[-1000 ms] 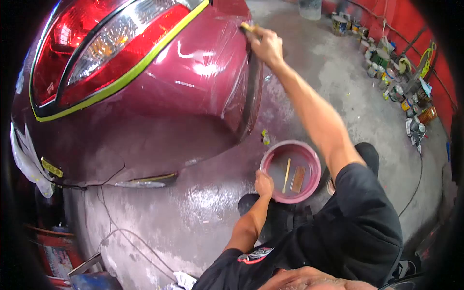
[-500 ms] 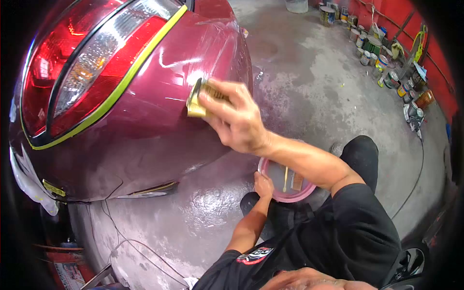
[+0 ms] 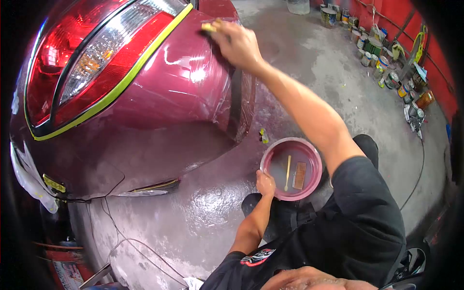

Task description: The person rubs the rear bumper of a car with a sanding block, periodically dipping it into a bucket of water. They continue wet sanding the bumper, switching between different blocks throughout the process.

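Observation:
My right hand [image 3: 239,46] is closed around a small yellow block [image 3: 209,27], which looks like a sanding sponge. It is at the upper edge of the wet maroon car bumper [image 3: 176,94], right of the tail light [image 3: 92,58]. Green-yellow masking tape [image 3: 123,87] follows the light's edge. Lower down, my left hand [image 3: 265,183] grips the near left rim of a pink basin [image 3: 316,157] between my legs. Cloudy water fills it partly, with a thin light stick [image 3: 288,169] and a brown rectangular block [image 3: 299,175] inside.
Several paint cans [image 3: 373,46] line the red wall [image 3: 437,67] at the right. Cables [image 3: 145,246] run over the grey floor [image 3: 212,212]. A small yellow-green scrap [image 3: 263,136] lies beside the basin, and a lidless-looking pale bucket [image 3: 298,6] stands at the top.
My right hand has moved up and slightly right over the bumper with the yellow sanding sponge. The basin, earlier partly covered by my forearm, now shows fully. My left hand stays on its rim.

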Tool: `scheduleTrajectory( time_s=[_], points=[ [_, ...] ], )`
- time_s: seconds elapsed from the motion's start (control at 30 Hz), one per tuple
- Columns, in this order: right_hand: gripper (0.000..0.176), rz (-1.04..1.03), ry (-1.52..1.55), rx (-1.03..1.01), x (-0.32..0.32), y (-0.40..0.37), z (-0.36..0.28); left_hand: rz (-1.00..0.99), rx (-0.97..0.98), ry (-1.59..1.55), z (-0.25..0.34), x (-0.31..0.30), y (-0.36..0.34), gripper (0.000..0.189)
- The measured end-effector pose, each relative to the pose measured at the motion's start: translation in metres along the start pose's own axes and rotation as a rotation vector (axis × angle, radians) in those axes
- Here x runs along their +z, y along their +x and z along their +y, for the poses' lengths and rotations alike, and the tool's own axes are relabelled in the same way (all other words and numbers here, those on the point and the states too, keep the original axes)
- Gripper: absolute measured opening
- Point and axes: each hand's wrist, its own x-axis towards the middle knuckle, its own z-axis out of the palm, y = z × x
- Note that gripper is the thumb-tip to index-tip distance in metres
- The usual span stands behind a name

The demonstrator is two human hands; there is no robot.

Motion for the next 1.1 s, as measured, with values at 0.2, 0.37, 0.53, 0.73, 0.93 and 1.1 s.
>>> scheduleTrajectory(
  time_s=[0.2,0.37,0.53,0.73,0.93,1.1],
  points=[
    [0.027,-0.062,-0.141,0.295,0.009,0.029,-0.001,0.014,-0.008,0.007,-0.005,0.003,-0.001,0.033],
    [0.035,-0.064,0.211,-0.352,-0.046,-0.113,-0.158,-0.075,0.194,0.087,-0.066,0.062,0.024,0.030],
    [0.048,-0.142,0.383,-0.274,-0.065,-0.120,-0.176,-0.066,0.156,-0.053,-0.070,0.055,0.025,0.041],
    [0.032,-0.983,1.259,0.737,-0.120,-0.133,-0.150,-0.065,0.229,-0.981,0.021,-0.119,-0.019,0.051],
    [0.029,-1.336,1.738,1.545,-0.093,-0.176,-0.107,-0.013,0.670,-1.485,0.117,-0.245,-0.050,0.094],
    [0.038,-1.574,1.962,1.448,-0.092,-0.185,-0.066,0.086,0.647,-1.359,0.141,-0.218,-0.046,0.097]
  ],
)
